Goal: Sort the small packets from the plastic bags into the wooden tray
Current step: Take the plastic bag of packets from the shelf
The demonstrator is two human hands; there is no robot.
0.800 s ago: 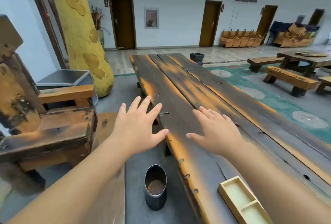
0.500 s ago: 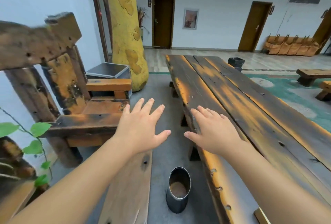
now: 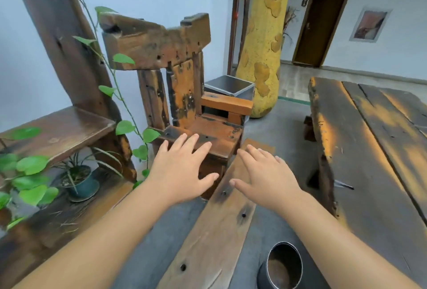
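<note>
My left hand [image 3: 182,168] is stretched out in front of me, palm down, fingers spread, holding nothing, in front of a rough wooden chair [image 3: 189,103]. My right hand [image 3: 265,175] is beside it, also palm down and empty, above a wooden bench plank [image 3: 215,238]. No packets, plastic bags or wooden tray are in view.
A long dark wooden table [image 3: 374,154] runs along the right. A metal cylinder can [image 3: 283,265] stands on the grey floor at the bottom. A wooden shelf with leafy potted plants [image 3: 78,180] is at left. A yellow column [image 3: 263,50] and a dark box [image 3: 228,87] stand behind the chair.
The view has swung left: the table slid to the right edge, the wooden tray left the frame, and the chair and plants came into view. Both hands stay spread and empty.
</note>
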